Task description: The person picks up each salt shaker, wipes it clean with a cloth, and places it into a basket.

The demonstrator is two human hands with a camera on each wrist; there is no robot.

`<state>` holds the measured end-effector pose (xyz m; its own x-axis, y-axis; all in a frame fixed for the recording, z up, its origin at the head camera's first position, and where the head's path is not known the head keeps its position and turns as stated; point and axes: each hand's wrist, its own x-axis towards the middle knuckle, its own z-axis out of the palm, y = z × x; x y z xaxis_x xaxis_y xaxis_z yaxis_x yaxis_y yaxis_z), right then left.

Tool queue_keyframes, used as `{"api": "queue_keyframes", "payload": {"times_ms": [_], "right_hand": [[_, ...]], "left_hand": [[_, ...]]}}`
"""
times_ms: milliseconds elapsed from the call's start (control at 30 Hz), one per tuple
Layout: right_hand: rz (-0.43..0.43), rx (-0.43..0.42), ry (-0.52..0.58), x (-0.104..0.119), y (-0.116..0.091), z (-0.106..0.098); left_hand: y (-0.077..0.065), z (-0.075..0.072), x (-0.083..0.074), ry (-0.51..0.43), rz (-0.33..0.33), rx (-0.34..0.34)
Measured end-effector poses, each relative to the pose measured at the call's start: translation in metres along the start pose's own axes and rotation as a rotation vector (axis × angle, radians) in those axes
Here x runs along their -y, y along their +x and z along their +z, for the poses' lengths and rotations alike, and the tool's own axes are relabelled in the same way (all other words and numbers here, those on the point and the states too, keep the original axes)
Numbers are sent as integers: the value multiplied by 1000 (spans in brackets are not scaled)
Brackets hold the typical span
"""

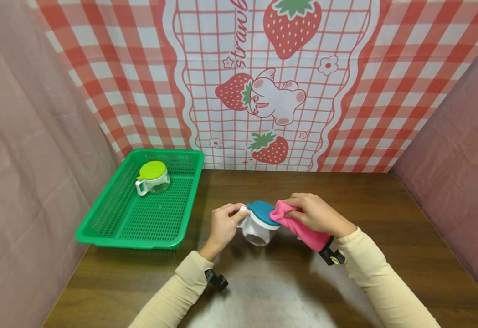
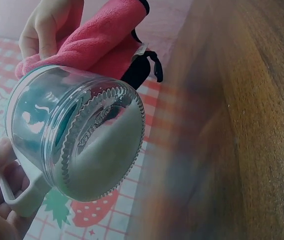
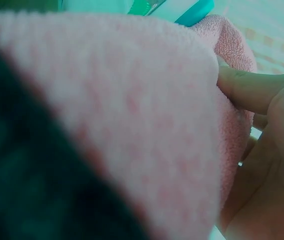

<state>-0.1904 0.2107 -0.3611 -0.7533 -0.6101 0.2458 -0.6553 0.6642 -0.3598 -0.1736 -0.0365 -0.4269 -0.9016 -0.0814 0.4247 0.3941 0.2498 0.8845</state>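
My left hand [image 1: 223, 228] grips the white handle [image 2: 24, 192] of a clear glass jar [image 1: 258, 232] with a blue lid [image 1: 263, 212]. The jar is tilted, and its ribbed bottom faces the left wrist camera. In my right hand [image 1: 314, 214] is a bunched pink cloth [image 1: 310, 233], pinched between thumb and fingers. A fold of the cloth lies at the right edge of the blue lid. Close up in the right wrist view, the cloth [image 3: 132, 115] covers much of the picture and hides most of the jar.
A green plastic basket [image 1: 177, 234] stands on the left of the wooden table [image 1: 386, 218]. Inside it sits a similar jar with a lime-green lid [image 1: 153, 170]. A strawberry-print checked curtain [image 1: 140, 82] hangs behind the table, with plain pinkish cloth on both sides.
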Motion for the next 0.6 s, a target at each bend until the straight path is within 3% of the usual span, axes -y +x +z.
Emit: {"api": "queue_keyframes", "payload": {"times_ms": [67, 600], "right_hand": [[0, 2, 8, 1, 0, 0], [-20, -13, -5, 12, 5, 3]], "left_hand": [[1, 2, 11, -2, 5, 1], [0, 3, 6, 15, 14, 9]]}}
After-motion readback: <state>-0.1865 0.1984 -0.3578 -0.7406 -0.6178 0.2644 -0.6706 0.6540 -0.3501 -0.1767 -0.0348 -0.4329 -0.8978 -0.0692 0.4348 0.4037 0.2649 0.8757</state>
